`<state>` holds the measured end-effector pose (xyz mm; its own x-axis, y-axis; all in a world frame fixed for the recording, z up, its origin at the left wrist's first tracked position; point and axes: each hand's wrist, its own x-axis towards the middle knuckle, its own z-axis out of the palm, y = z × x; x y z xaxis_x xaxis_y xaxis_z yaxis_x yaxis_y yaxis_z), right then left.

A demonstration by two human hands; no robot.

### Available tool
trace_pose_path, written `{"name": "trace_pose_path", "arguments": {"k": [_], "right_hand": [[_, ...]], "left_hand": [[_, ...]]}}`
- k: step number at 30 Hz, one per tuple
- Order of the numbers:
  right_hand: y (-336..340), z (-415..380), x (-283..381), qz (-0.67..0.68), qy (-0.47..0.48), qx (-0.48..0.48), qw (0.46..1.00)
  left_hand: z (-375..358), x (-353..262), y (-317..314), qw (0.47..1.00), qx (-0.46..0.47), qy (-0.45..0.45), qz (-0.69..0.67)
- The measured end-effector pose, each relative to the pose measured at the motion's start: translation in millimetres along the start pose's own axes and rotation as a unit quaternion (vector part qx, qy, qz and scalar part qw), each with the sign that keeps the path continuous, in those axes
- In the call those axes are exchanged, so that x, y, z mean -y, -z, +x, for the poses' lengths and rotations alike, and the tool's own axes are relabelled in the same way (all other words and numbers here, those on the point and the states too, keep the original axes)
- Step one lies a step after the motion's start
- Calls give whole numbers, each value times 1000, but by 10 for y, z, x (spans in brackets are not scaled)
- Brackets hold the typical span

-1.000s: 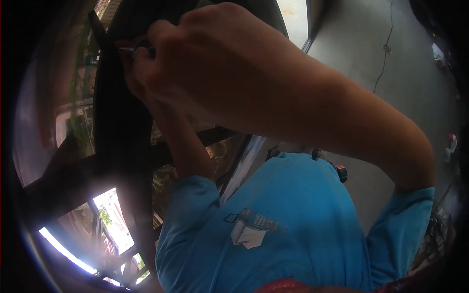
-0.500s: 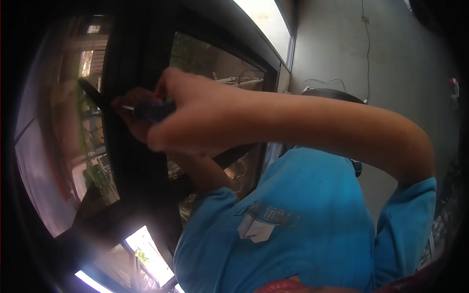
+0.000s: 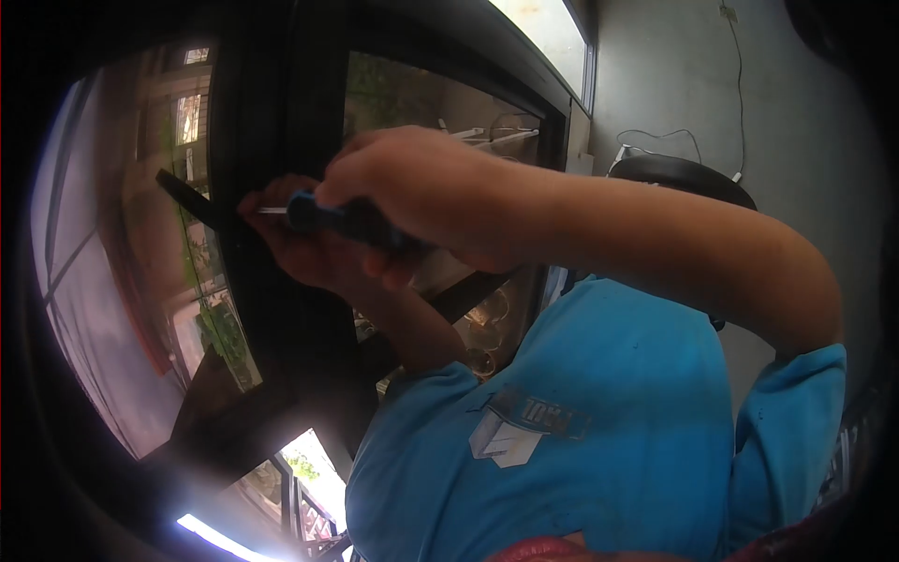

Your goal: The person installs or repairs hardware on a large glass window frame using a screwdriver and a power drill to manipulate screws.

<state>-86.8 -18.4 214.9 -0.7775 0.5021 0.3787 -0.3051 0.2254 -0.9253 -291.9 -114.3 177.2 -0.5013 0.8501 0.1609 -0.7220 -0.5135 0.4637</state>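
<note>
My right hand [image 3: 412, 192] is closed round the dark blue and black handle of a screwdriver [image 3: 304, 212]. The screwdriver lies nearly level in view, its bright shaft aimed left at the dark door frame [image 3: 272, 103]. Beneath and beyond it, my left hand [image 3: 304, 248] rests against that frame, its fingertips drawn together around the shaft's tip. Whatever those fingers pinch is too small and dark to make out. A black lever handle [image 3: 185, 199] juts from the frame just left of my left fingertips.
Glass panes [image 3: 140, 234] with reflections flank the dark frame. A round black seat [image 3: 684, 178] stands behind my right forearm. A cable [image 3: 740, 103] runs along the grey floor [image 3: 655, 75]. Bright light enters at the lower left.
My right hand's grip has turned and sits further back, so more of the screwdriver handle shows. The whole view has shifted, moving the scene slightly right. My left hand stays at the frame.
</note>
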Motion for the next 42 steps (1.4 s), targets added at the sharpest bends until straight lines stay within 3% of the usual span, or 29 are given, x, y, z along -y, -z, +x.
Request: {"name": "trace_pose_path", "arguments": {"k": [2, 3, 4, 5, 8, 9, 10, 11, 13, 14, 16, 18, 20, 21, 22, 23, 24, 25, 27, 28, 29, 30, 31, 33, 35, 36, 37, 39, 42], "right_hand": [[-31, 9, 9, 84, -27, 2, 996], [40, -20, 126, -198, 82, 68, 974], [-7, -14, 157, -202, 82, 68, 974], [-54, -3, 184, -333, 147, 89, 927], [-139, 209, 129, -444, 221, 146, 856], [-151, 153, 125, -290, 130, 107, 942], [-126, 101, 77, -80, 21, 71, 994], [-83, 69, 95, 43, -41, 57, 997], [-63, 23, 156, 87, -56, 48, 994], [-97, -2, 184, 53, -39, 50, 997], [-95, -59, 238, -150, 61, 77, 984], [-68, -50, 230, -378, 191, 103, 900], [-102, 6, 118, -431, 220, 106, 868], [-113, 25, 81, -286, 137, 78, 945], [-138, 45, 55, -133, 50, 47, 989], [-191, 26, 51, 64, -51, 16, 997], [-232, 23, 70, 264, -133, -53, 954], [-117, 20, 135, 293, -207, -16, 933], [65, 28, 189, 323, -304, 40, 895], [107, 5, 191, 330, -335, 58, 881], [73, -55, 138, -26, -93, 59, 994], [52, -63, 94, -207, 39, 81, 974], [29, -76, 39, -381, 172, 53, 907], [-59, -20, 6, -394, 181, 57, 899], [-139, 119, 81, -399, 193, 70, 894], [-132, 135, 113, -263, 84, 80, 958], [-81, 121, 142, -120, -29, 83, 989], [32, 78, 162, 184, -241, 77, 950], [15, -8, 137, 158, -180, 33, 970]], "left_hand": [[5, -145, 86, 1000, 7, 15, 21], [17, -181, 109, 999, 15, 31, 24], [41, -213, 139, 999, 24, 40, 26], [55, -237, 164, 998, 33, 46, 26], [59, -387, 230, 998, 41, 52, 17], [21, -408, 271, 997, 40, 54, 24], [-28, -390, 341, 997, 35, 51, 44], [-49, -395, 341, 995, 20, 34, 88], [145, -246, 215, 992, 6, -30, 124], [152, -226, 175, 994, 11, -21, 109], [-36, -312, 67, 995, -6, -9, 99], [33, -247, 27, 997, 4, -5, 72], [60, -161, -50, 998, 1, -11, 55], [78, -66, -165, 971, -72, -54, -223], [56, -71, -120, 978, -80, -66, -182], [38, -76, -77, 983, -89, -76, -140], [24, -78, -35, 986, -99, -86, -99], [8, -68, -31, 985, -108, -120, 58], [43, -113, 10, 960, -101, -152, 212], [12, -166, 11, 975, -65, -100, 186], [16, -190, 55, 981, -46, -78, 171], [17, -214, 98, 986, -28, -55, 156], [50, -129, 53, 994, -9, -63, 95], [74, -6, -91, 997, 7, -77, 27], [79, 34, -274, 985, -88, -115, -95], [64, -13, -201, 985, -88, -117, -95], [65, -32, -96, 974, -105, -164, 116], [72, -36, -14, 916, -108, -201, 329], [48, -63, -40, 951, -140, -166, 220]]}}
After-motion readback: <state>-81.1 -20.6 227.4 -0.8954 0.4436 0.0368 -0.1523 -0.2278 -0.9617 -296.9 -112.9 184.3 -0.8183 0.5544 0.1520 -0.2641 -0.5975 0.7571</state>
